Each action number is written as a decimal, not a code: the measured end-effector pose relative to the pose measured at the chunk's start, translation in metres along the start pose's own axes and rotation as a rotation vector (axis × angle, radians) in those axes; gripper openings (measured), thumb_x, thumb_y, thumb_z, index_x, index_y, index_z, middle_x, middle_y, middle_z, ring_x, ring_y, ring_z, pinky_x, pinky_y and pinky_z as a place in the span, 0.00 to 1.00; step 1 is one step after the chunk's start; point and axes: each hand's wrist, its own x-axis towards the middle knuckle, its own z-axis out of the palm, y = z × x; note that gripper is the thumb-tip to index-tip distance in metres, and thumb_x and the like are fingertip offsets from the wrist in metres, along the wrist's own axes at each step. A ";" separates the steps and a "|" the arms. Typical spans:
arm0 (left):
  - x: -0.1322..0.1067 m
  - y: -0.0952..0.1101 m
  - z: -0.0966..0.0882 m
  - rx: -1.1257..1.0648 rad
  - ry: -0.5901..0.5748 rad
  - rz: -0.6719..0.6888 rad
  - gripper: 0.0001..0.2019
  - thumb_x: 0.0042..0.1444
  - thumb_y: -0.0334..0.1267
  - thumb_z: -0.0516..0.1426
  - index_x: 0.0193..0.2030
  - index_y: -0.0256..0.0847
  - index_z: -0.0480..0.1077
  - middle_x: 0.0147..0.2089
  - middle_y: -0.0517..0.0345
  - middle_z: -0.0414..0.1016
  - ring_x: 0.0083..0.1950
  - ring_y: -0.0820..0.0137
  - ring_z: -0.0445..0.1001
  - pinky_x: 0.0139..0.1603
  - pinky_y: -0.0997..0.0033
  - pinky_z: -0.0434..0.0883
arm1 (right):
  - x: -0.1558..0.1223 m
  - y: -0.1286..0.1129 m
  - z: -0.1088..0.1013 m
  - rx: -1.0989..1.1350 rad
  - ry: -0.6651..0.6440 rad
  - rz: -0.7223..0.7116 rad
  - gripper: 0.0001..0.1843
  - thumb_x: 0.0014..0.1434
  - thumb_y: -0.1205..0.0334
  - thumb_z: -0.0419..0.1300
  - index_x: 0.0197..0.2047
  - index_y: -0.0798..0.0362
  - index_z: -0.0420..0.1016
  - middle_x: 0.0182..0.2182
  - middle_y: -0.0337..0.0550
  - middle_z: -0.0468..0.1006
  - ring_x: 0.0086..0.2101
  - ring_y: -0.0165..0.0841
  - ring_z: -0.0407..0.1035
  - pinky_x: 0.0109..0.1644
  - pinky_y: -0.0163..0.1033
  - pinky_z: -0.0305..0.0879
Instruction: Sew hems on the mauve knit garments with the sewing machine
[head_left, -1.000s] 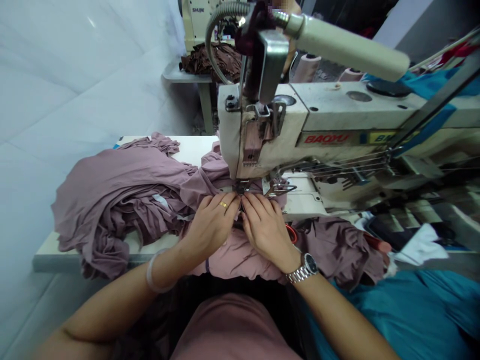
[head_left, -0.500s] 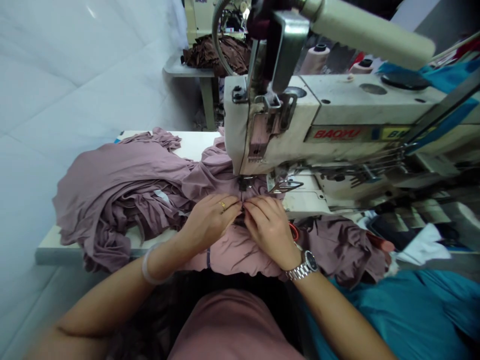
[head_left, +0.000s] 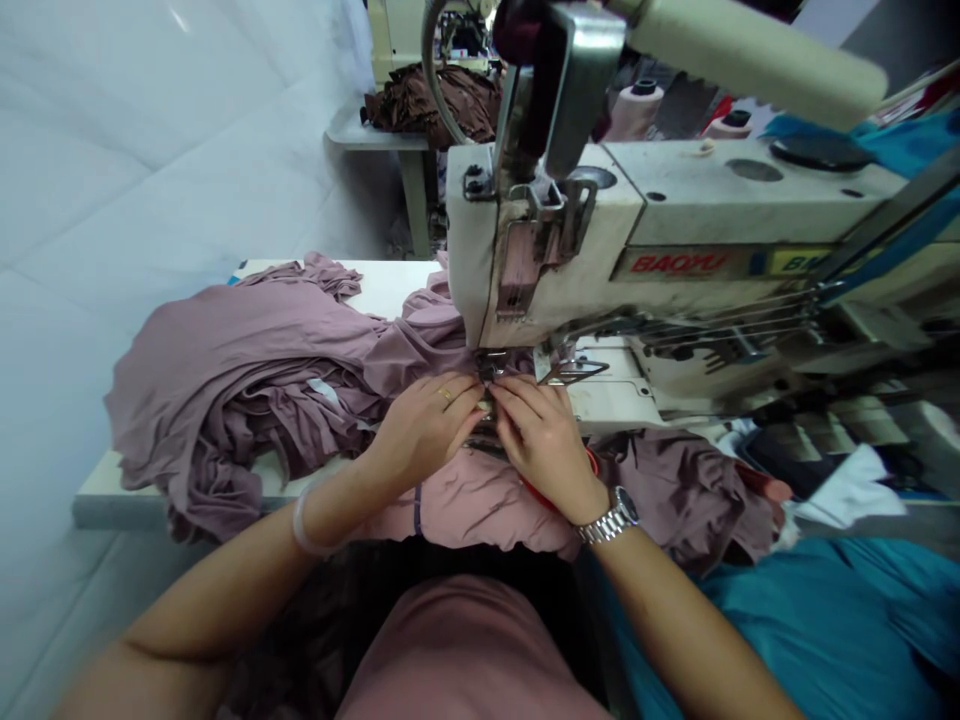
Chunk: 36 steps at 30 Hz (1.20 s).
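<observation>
Both hands meet right in front of the needle area of a sewing machine (head_left: 547, 250). My left hand (head_left: 431, 420), with a ring on one finger, has its fingers pressed together on the edge of mauve fabric (head_left: 420, 350) by the presser foot (head_left: 491, 365). From the other side, my right hand (head_left: 544, 435) pinches the same fabric, fingertips almost touching those of the left. The bit of fabric between the fingertips is mostly hidden. Pink cloth (head_left: 480, 500) lies below the hands at the table's front edge. Something red and cord-like shows beside my right wrist.
A heap of mauve fabric pieces (head_left: 247, 370) covers the table's left side. More mauve cloth (head_left: 682, 490) is bunched at the right, above teal fabric (head_left: 840, 620). A tiled wall (head_left: 187, 150) stands at the left. Brown fabric (head_left: 442, 105) lies on a table behind.
Both hands have moved slightly forward, nearer the presser foot. My right wrist has shifted a little to the right, and more of the red thing beside it shows.
</observation>
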 end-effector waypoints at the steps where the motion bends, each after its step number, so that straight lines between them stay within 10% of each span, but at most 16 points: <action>1: 0.000 0.000 0.000 0.001 -0.001 0.001 0.14 0.67 0.39 0.51 0.53 0.33 0.71 0.53 0.46 0.75 0.53 0.63 0.74 0.55 0.60 0.72 | 0.000 0.001 -0.001 0.006 -0.006 -0.001 0.17 0.65 0.67 0.53 0.55 0.58 0.72 0.51 0.50 0.76 0.51 0.40 0.66 0.55 0.49 0.61; 26: -0.004 -0.005 -0.004 -0.003 0.021 -0.053 0.13 0.65 0.39 0.54 0.52 0.33 0.67 0.52 0.44 0.74 0.55 0.60 0.71 0.59 0.55 0.69 | -0.023 0.014 -0.015 -0.083 0.027 -0.242 0.20 0.61 0.72 0.54 0.57 0.62 0.70 0.53 0.56 0.74 0.58 0.41 0.63 0.60 0.51 0.65; 32: -0.072 -0.028 -0.020 -0.051 0.179 -0.289 0.18 0.62 0.34 0.58 0.58 0.41 0.64 0.56 0.44 0.69 0.58 0.58 0.70 0.60 0.52 0.70 | -0.154 0.085 -0.087 -0.253 0.331 0.365 0.19 0.61 0.66 0.55 0.55 0.53 0.71 0.47 0.54 0.76 0.51 0.45 0.68 0.56 0.57 0.64; 36: -0.098 -0.030 -0.031 -0.017 0.326 -0.384 0.20 0.58 0.32 0.61 0.58 0.43 0.66 0.53 0.48 0.72 0.56 0.57 0.72 0.59 0.49 0.70 | -0.219 0.162 -0.118 -0.429 0.242 0.712 0.17 0.63 0.56 0.54 0.51 0.54 0.74 0.47 0.62 0.76 0.50 0.48 0.69 0.53 0.55 0.60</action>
